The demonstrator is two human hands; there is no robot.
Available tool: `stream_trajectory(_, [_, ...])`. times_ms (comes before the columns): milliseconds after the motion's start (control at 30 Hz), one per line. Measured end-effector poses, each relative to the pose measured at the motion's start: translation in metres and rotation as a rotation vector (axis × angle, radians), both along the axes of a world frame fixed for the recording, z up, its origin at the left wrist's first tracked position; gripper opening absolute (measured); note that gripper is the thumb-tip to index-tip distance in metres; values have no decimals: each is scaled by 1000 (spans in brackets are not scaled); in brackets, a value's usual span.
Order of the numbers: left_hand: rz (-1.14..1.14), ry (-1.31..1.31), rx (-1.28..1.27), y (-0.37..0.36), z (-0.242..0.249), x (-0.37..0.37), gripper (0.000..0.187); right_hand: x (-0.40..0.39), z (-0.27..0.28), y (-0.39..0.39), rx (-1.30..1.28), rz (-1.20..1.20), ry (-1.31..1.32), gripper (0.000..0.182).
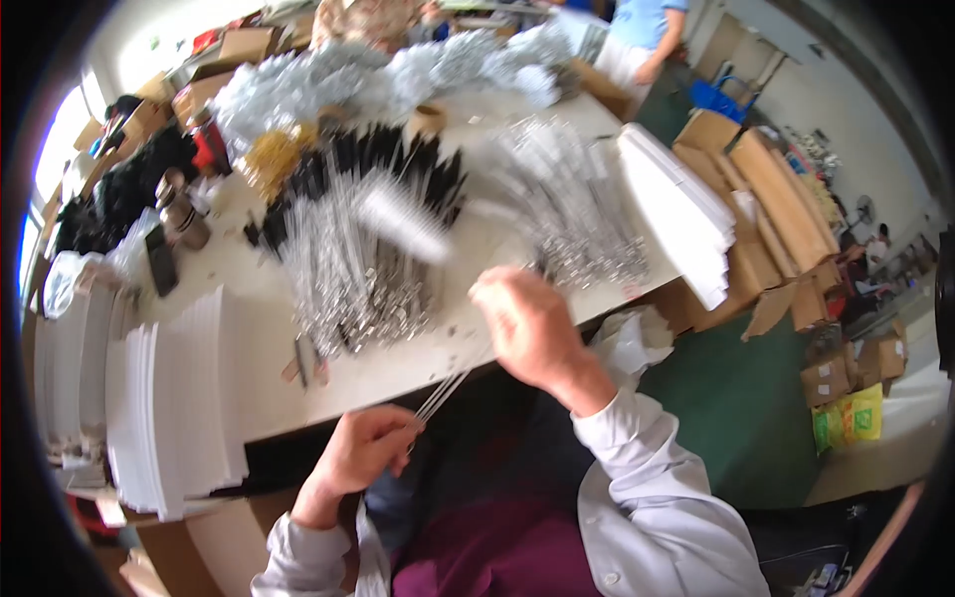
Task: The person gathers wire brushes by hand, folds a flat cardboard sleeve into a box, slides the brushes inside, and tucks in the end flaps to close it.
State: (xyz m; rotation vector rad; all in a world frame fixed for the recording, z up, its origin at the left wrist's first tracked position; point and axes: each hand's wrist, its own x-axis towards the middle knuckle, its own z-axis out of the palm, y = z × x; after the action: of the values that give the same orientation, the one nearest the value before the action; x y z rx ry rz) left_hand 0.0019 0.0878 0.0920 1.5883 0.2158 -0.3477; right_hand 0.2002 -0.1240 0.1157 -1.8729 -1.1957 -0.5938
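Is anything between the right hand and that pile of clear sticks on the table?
Nothing visible. The right hand hovers at the table edge, with bare tabletop between it and the pile of clear sticks. The left hand holds thin sticks lower down.

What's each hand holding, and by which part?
Left hand pinches a few thin clear rods at their near ends. Right hand is raised over the table edge; what it grips cannot be told.

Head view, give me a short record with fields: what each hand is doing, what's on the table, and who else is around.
left hand: pinches thin clear rods at the table edge
right hand: raised over the table, blurred, grip unclear
table centre: pile of clear tubes
table left: stacks of white sheets
far end: another person standing
floor right: cardboard boxes
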Motion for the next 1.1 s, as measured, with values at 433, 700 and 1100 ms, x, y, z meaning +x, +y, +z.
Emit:
stream_trajectory(433, [-142, 32, 129, 38, 5, 36, 21, -59, -41, -36, -545, 375, 730, 15])
stream_trajectory(700, [73, 61, -12, 38, -7, 28, 20, -70, -61, -54, -446, 301, 662, 10])
stream_trajectory(1100, [463, -71, -169, 41, -22, 20, 20, -40, -40, -43, -595, 200, 217, 22])
